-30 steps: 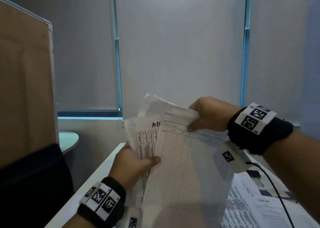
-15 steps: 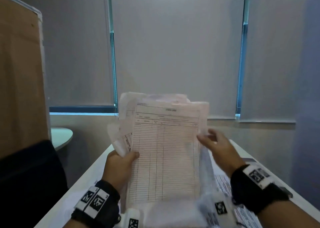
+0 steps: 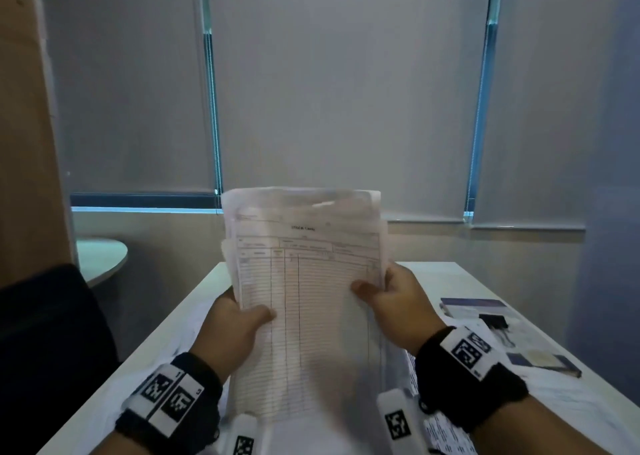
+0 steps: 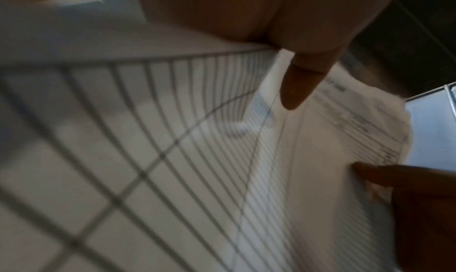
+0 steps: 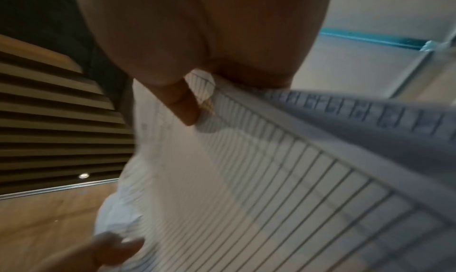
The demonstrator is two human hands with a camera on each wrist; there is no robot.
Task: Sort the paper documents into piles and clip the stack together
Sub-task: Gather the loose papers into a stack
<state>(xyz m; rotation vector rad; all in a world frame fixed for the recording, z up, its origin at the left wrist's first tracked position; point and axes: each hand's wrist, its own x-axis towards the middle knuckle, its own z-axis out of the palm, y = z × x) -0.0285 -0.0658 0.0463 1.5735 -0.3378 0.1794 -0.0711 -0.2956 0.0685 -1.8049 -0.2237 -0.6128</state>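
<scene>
Both hands hold a stack of paper forms [image 3: 308,302] upright above the white desk [image 3: 450,278]. The left hand [image 3: 232,330] grips the stack's left edge, thumb across the ruled front sheet; the right hand [image 3: 398,305] pinches the right edge the same way. The upper edges of the sheets look uneven, with some pages peeking out behind the front form. This seems to be the squaring-up step: gathered sheets being aligned before clipping. Next, I judge, the stack wants tapping on the desk to even its edges, then one hand must free itself to fetch the black binder clip [image 3: 497,321], which lies on the printed sheets [image 3: 530,333] to the right.
</scene>
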